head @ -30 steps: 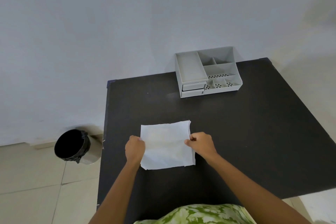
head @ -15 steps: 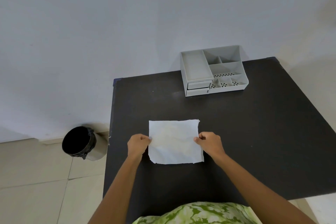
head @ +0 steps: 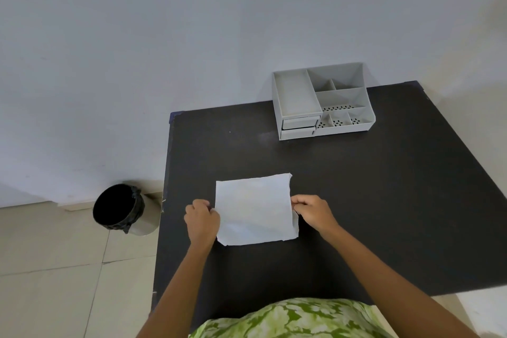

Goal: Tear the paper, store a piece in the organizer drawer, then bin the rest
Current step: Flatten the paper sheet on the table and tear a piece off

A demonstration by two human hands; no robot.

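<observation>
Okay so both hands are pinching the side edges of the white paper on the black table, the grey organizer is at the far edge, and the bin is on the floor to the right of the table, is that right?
Not quite: the bin stands on the floor to the left of the table, not the right, as the head view shows. The rest holds: the left hand and right hand pinch the paper at its side edges, and the organizer sits at the far edge.

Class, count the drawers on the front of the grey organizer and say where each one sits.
2. The upper drawer and the lower drawer are stacked at the organizer's front left, under its long tray. No others show; its back is hidden.
</observation>
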